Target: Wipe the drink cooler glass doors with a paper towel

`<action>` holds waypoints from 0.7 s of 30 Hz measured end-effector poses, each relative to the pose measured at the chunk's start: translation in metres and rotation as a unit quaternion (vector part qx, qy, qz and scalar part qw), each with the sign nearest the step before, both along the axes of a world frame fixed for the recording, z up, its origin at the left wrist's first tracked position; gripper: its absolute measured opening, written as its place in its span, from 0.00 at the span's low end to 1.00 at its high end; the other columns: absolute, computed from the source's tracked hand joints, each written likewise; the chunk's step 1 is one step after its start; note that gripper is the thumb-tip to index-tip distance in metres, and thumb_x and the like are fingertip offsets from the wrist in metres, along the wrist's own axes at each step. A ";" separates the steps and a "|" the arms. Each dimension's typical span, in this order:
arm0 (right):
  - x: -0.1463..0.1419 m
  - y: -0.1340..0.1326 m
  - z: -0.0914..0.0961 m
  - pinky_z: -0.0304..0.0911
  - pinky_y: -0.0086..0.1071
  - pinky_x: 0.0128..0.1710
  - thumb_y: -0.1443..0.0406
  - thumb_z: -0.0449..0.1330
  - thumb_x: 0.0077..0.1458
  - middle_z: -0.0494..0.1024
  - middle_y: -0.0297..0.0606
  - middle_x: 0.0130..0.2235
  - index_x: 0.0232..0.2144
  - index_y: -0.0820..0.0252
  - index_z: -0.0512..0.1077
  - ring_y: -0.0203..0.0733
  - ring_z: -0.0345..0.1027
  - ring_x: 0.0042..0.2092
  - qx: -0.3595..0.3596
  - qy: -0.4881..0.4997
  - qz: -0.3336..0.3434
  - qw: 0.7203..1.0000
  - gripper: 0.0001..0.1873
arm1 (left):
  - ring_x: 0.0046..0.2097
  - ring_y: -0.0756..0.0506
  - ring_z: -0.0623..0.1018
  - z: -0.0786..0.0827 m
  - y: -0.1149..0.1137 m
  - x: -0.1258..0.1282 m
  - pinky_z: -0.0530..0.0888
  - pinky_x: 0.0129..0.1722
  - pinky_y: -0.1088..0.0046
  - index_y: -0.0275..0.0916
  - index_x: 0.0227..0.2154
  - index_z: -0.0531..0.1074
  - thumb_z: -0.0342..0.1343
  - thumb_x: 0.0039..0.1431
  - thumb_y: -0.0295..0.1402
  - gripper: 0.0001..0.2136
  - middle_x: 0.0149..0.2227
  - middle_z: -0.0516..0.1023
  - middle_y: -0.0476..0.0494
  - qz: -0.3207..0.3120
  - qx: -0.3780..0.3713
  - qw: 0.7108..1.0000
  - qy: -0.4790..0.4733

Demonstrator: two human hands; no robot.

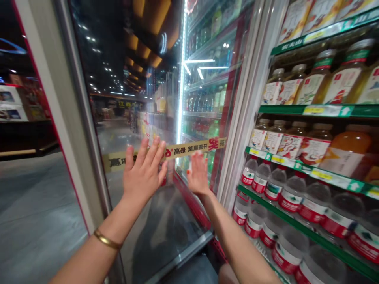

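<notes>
Just in front of me stands the glass door (160, 221) of a drinks fridge, swung outward. Across the glass runs a yellow strip (189, 149) with printed characters that read mirrored. My left hand (143, 169), a gold bangle (107, 239) on its wrist, is raised with fingers spread, palm toward the door over the strip. My right hand (199, 173) is also up toward the glass, farther right, fingers stretched out and somewhat blurred. A small white patch with a red spot shows at its thumb side; I cannot make out what it is. Whether either palm presses the glass is unclear.
To the right, fridge shelves hold water bottles with red labels (293, 193), juice bottles (314, 85) and green price rails (340, 110). The metal door frame (79, 98) stands at left. Beyond it lie a grey floor (38, 197) and a display with white boxes (13, 102).
</notes>
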State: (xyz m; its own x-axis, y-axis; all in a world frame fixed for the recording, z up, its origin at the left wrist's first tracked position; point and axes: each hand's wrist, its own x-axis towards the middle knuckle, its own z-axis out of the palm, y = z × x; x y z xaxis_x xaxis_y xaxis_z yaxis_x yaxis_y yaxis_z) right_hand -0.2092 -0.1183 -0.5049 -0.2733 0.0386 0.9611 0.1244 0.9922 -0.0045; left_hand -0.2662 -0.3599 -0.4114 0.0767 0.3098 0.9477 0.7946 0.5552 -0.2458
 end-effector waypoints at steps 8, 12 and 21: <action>-0.006 0.007 0.003 0.48 0.62 0.80 0.60 0.45 0.75 0.48 0.45 0.82 0.82 0.56 0.36 0.56 0.39 0.83 0.083 0.010 0.021 0.996 0.41 | 0.82 0.45 0.47 -0.002 0.006 0.006 0.35 0.83 0.58 0.42 0.79 0.53 0.59 0.72 0.39 0.37 0.76 0.64 0.42 0.058 0.029 0.997 0.038; 0.019 0.017 -0.026 0.57 0.50 0.78 0.58 0.49 0.74 0.61 0.33 0.79 0.82 0.43 0.41 0.48 0.55 0.79 0.117 0.001 0.038 0.992 0.40 | 0.82 0.45 0.46 -0.001 0.006 0.007 0.36 0.83 0.57 0.41 0.78 0.55 0.58 0.73 0.40 0.35 0.76 0.63 0.42 0.076 0.035 0.995 0.048; -0.003 -0.001 -0.013 0.49 0.68 0.78 0.64 0.45 0.75 0.53 0.56 0.80 0.82 0.62 0.37 0.61 0.42 0.82 -0.017 0.073 0.021 0.997 0.40 | 0.82 0.43 0.49 -0.004 0.003 0.012 0.37 0.83 0.56 0.45 0.79 0.52 0.58 0.73 0.40 0.37 0.76 0.62 0.45 0.101 0.024 0.994 0.043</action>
State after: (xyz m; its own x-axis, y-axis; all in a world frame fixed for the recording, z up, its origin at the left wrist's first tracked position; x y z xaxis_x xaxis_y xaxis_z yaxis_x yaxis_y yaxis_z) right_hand -0.2124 -0.1194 -0.5178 -0.1334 0.0630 0.9891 0.0785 0.9955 -0.0528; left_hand -0.2538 -0.3571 -0.4151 0.0985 0.2807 0.9547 0.6430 0.7143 -0.2763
